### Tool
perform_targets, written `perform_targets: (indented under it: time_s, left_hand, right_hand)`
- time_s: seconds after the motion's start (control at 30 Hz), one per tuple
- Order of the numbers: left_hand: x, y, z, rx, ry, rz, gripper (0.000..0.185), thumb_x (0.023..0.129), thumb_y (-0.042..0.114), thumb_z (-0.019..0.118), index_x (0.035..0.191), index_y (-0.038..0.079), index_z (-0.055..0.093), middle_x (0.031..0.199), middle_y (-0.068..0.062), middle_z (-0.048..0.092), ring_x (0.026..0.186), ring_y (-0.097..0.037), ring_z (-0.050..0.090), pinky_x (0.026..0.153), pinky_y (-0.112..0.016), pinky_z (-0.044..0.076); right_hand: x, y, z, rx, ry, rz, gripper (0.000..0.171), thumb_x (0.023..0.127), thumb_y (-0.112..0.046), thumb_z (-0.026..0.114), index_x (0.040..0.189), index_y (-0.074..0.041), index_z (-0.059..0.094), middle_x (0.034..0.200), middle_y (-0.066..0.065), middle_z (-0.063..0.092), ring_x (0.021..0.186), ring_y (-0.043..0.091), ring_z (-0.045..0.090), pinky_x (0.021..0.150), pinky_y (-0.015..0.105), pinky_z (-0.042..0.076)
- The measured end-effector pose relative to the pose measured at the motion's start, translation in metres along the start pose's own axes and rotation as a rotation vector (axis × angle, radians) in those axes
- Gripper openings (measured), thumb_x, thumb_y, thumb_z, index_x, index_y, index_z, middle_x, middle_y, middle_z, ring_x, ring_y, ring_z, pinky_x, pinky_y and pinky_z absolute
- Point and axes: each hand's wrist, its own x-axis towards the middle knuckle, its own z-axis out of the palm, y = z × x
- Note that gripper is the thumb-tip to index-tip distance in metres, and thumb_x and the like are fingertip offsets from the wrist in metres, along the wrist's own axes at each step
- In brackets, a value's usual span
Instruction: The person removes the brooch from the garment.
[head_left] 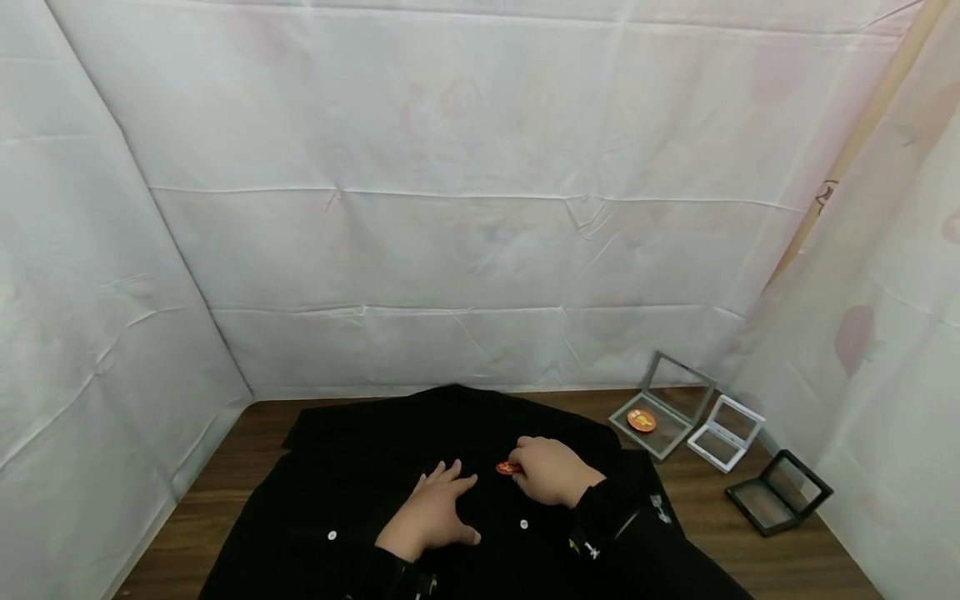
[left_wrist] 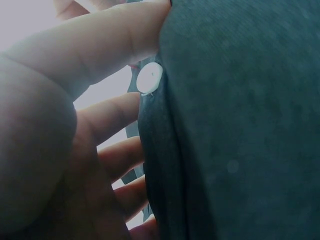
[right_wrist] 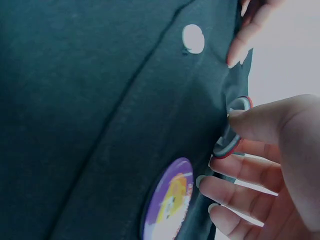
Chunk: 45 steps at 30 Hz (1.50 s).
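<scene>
Black cloth of a buttoned jacket (head_left: 360, 492) covers the middle of the brown wooden desk (head_left: 247, 433), spread flat from the near edge almost to the far edge. The left hand (head_left: 433, 510) lies on this jacket with its fingers straight and a little apart; it presses the cloth and holds nothing. In the left wrist view a small round white button (left_wrist: 149, 78) sits on the seam just beside the fingers.

The right hand (head_left: 553, 472) is just beside the left one, toward the right edge of the desk. Its thumb and fingers are curled and pinch a small round red pin badge (head_left: 508, 468), which is against the jacket cloth. In the right wrist view the red rim of this badge (right_wrist: 232, 131) shows between the fingertips, and a second round badge with a purple and yellow picture (right_wrist: 169, 201) lies on the cloth close below it.

Near the far right corner of the desk stand three flat display cases, all open: a grey-framed one (head_left: 662, 406) with an orange round badge (head_left: 641, 420) inside, a white-framed one (head_left: 726, 432) beside it, and a black-framed one (head_left: 778, 492) nearer to the right edge.
</scene>
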Motion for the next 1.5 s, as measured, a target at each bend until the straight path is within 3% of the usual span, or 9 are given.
perform_targets:
  time_s: [0.23,0.53,0.83,1.23,1.5]
  left_hand:
    - [-0.002,0.001,0.001,-0.004,0.003,-0.003,0.082,0.075,0.036,0.092,0.146,0.012,0.06,0.161,-0.02,0.038,0.151,-0.046,0.025,0.118,-0.068,0.018]
    - [-0.001,0.002,0.0,0.004,0.004,-0.013,0.082,0.075,0.037,0.093,0.146,0.013,0.06,0.162,-0.019,0.038,0.151,-0.046,0.025,0.119,-0.068,0.017]
    - [-0.005,0.005,-0.003,0.003,0.018,0.001,0.08,0.075,0.035,0.093,0.144,0.011,0.062,0.16,-0.021,0.04,0.149,-0.048,0.028,0.118,-0.068,0.019]
    - [-0.007,0.009,-0.004,-0.009,0.017,0.008,0.079,0.075,0.033,0.093,0.143,0.01,0.062,0.159,-0.022,0.041,0.149,-0.049,0.028,0.118,-0.069,0.019]
    - [-0.008,0.009,-0.003,-0.002,0.02,0.001,0.079,0.075,0.033,0.093,0.144,0.01,0.062,0.159,-0.021,0.04,0.149,-0.048,0.028,0.118,-0.068,0.019]
  right_hand:
    - [-0.002,0.003,-0.006,0.132,0.013,0.014,0.012,0.102,-0.022,0.068,0.106,-0.014,0.075,0.094,-0.005,0.061,0.08,0.009,0.058,0.077,0.034,0.052]
    - [0.009,0.012,-0.003,0.296,0.038,0.094,0.013,0.104,-0.022,0.065,0.095,-0.016,0.071,0.083,-0.009,0.06,0.068,0.007,0.052,0.068,0.034,0.047]
    - [0.017,0.013,0.007,0.404,0.081,0.256,0.008,0.102,-0.016,0.067,0.095,-0.012,0.066,0.082,-0.003,0.058,0.068,0.013,0.052,0.067,0.036,0.044]
    - [0.02,0.014,0.02,0.448,0.149,0.358,0.018,0.097,-0.016,0.073,0.086,-0.013,0.06,0.074,-0.003,0.056,0.064,0.013,0.051,0.063,0.034,0.043]
    - [0.021,0.017,0.028,0.464,0.133,0.351,0.017,0.097,-0.013,0.072,0.086,-0.012,0.059,0.076,-0.002,0.056,0.066,0.014,0.052,0.064,0.035,0.045]
